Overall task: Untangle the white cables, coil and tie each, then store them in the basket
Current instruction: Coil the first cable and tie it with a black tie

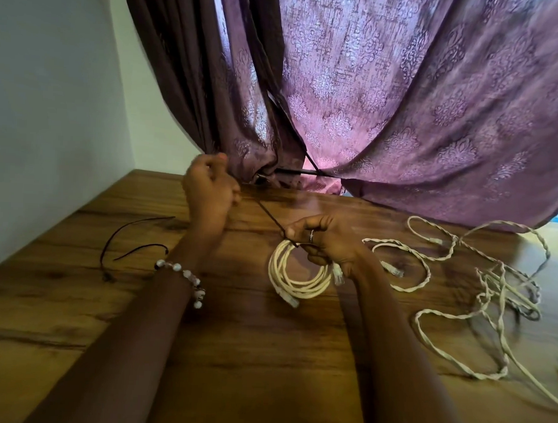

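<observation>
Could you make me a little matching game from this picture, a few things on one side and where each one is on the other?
Things:
1. coiled white cable
2. tangled white cables
3. loose dark ties
4. beaded bracelet

Places:
A. on the left wrist
B. lying on the table's left side
C. held in the right hand
D. spread over the table's right side

Pairs: 1-C, 2-D, 3-B, 4-A

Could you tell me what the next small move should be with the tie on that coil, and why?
Probably keep drawing the dark tie snug with the left hand while the right hand pinches the coiled cable. The tie runs taut between both hands and meets the coil at its top, so it looks mid-tightening; other cables lie loose on the table.
</observation>
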Tool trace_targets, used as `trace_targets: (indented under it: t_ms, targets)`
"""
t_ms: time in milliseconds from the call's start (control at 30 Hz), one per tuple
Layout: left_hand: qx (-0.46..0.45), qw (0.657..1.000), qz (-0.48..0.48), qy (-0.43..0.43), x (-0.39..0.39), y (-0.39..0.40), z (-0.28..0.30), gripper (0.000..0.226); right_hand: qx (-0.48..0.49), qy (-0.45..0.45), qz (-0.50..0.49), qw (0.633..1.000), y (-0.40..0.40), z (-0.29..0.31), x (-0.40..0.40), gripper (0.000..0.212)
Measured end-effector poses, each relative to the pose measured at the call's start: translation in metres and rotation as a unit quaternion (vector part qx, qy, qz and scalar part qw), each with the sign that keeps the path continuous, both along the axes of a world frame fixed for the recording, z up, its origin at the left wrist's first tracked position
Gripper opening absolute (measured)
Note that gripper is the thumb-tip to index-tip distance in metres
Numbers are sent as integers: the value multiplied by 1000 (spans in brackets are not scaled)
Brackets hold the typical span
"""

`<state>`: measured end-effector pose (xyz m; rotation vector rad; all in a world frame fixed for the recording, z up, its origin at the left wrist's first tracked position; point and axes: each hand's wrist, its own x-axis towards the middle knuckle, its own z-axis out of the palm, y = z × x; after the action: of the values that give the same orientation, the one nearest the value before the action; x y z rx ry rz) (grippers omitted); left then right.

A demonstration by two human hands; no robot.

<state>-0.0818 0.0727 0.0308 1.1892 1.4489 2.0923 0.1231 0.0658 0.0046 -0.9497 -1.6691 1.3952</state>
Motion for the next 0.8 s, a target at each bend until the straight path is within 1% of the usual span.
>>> trace_targets:
  t_ms: [67,133,167,233,267,300,367,400,433,467,500,567,600,667,733,800]
  targets:
    - [-9,992,18,-128,-16,6,-3,21,-14,-6,19,1000,1,-1,-1,9]
    - [-27,979,8,-200,-19,9,-9,26,-21,-18,27,999,1,-2,-3,14]
    - [-39,971,-12,-236,-16,9,-11,27,-26,-19,26,999,1,-3,-3,14]
    - [-80,941,-85,-317,-7,7,-13,29,-38,1,6,999,2,-5,-2,18]
    - [-118,928,-129,-328,-3,5,-13,29,-41,17,-8,999,3,-6,0,22]
    - [-168,920,-176,-307,0,4,-15,29,-42,32,-26,998,4,-6,2,25]
    - [-282,899,-267,-201,8,0,-17,31,-39,55,-56,996,5,-7,2,25]
    - [-321,884,-309,-142,14,-2,-19,32,-36,63,-67,995,5,-7,1,23]
    - [-335,874,-338,-95,23,-5,-20,30,-33,68,-76,994,5,-7,-1,19]
    - [-324,876,-349,-71,33,-9,-19,26,-28,71,-83,994,4,-7,-2,15]
    - [-291,889,-347,-74,43,-12,-19,20,-23,73,-87,993,4,-7,-4,11]
    - [-211,922,-312,-91,58,-15,-20,16,-17,70,-89,993,4,-6,-6,8]
    - [-184,940,-280,-70,60,-13,-23,16,-16,67,-90,994,4,-6,-7,9]
    - [-151,967,-198,43,58,-5,-31,18,-12,61,-94,994,2,-6,-10,12]
    - [-138,969,-130,158,52,-1,-35,25,-9,61,-98,993,1,-7,-15,13]
    - [-118,962,-70,234,46,1,-38,28,-16,66,-102,992,0,-7,-21,13]
